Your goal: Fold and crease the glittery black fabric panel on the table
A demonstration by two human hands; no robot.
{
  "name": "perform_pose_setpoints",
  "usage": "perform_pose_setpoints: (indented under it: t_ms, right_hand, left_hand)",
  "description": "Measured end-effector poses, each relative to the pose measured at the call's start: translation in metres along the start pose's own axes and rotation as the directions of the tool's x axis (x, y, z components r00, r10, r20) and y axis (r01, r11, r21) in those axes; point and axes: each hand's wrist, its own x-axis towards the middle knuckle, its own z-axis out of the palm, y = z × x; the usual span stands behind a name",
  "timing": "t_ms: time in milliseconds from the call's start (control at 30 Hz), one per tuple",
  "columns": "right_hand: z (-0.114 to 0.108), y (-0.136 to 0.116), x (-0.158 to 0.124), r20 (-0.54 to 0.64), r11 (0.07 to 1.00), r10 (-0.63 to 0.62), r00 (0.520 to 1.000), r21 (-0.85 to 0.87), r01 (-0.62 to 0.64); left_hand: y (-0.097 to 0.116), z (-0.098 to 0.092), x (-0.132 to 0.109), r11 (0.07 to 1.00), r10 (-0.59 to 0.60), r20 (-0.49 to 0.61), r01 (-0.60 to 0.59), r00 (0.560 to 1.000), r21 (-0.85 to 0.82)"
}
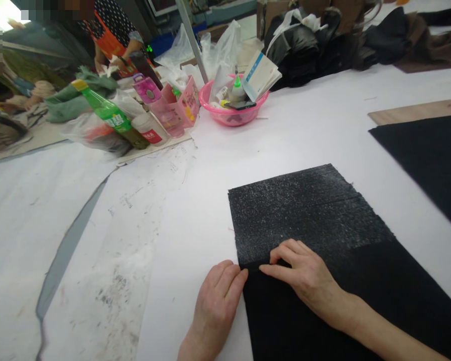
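Note:
A long piece of black fabric (308, 311) lies on the white table in front of me. Its far part is speckled with whitish dots, while the near part is plain black. A raised fold or seam crosses it where the two parts meet. My left hand (220, 303) is closed at the fabric's left edge, with thumb and fingertips pinching the end of that fold. Just to the right, my right hand (308, 281) rests on the cloth, its thumb and curled fingers closed over the same fold. The fabric under the right palm is hidden.
A pink basin (235, 116) holding a glue bottle, booklet and phone stands ahead. Left of it are a green bottle (115, 118) and a pink box (188, 103). Another black fabric piece (432, 155) lies right beside a wooden board (417, 109). Two people work at the far left.

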Motion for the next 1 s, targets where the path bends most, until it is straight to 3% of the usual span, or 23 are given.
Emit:
perform_pose_setpoints:
  t_ms: [1000]
  right_hand:
    - [0.0030, -0.0003, -0.0006, 0.037, 0.997, -0.008, 0.999, -0.077, 0.011]
  left_hand:
    - [0.0018, -0.0004, -0.0056, 0.988, 0.061, 0.035, -0.066, 0.998, 0.140]
